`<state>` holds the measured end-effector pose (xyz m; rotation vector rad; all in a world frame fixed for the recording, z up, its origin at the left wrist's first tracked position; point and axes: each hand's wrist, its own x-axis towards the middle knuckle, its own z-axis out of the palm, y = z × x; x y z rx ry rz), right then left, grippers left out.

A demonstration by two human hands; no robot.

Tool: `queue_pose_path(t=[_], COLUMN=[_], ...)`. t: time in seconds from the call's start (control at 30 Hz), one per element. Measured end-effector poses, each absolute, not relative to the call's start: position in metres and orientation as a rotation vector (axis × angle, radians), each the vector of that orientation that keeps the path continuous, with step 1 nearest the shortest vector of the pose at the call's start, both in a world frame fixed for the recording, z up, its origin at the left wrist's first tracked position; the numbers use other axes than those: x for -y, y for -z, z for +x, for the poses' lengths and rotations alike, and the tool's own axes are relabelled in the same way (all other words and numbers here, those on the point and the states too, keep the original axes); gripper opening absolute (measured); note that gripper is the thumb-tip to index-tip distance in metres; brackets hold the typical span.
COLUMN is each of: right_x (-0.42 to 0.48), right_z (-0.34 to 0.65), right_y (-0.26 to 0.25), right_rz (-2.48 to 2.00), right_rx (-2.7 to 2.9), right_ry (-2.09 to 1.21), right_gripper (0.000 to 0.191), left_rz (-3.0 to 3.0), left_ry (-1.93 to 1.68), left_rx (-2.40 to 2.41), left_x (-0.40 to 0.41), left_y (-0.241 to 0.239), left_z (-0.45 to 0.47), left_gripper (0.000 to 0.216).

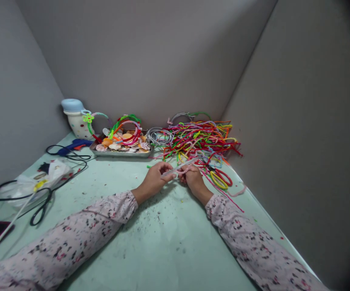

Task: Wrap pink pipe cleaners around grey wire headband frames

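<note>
Toward the mint table's (168, 250) far edge, left hand (153, 180) pinches translucent strip (179, 166), right hand (195, 180) fuzzy pink stem (184, 171); likely light, best end-gripped.

Soft, dim light falls over the bench (168, 246), leaving faint shadows beneath the hands (155, 178) and sleeves (74, 234), while a darker band slants across the back wall (150, 60), the right-hand corners fade to black, and wide-angle distortion stretches the edges.
</note>
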<state>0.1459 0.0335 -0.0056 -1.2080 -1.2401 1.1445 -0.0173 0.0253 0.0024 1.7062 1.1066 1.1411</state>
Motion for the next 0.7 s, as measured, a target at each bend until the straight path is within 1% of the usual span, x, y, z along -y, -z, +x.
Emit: queue_pose_path(t=[0.17,0.3,0.4,0.7], right_x=[-0.0329,-0.0314,-0.0305,-0.0325], right_z=[0.1448,0.1427,0.1416,0.1439], right_y=[0.0069,0.0089,0.0102,0.0138], right_rz=[-1.209,-1.201,-1.192,-1.205], right_rx=[1.269,1.317,1.368,1.464], right_ry=[-1.145,-1.144,-1.13,-1.058], right_gripper=[0.021,0.032,0.037,0.04], left_rz=[1.794,1.859,1.841,1.729], left_ry=[-1.155,-1.159,-1.172,-1.199], left_rx=[-1.183,-1.202,-1.207,-1.222], left_x=[-0.0224,-0.0203,-0.0205,-0.0196], left_y=[-0.0026,-0.0045,-0.003,-0.0024], left_z=[-0.0169,-0.0178,-0.018,-0.0166], left_gripper=[0.022,0.018,0.015,0.016])
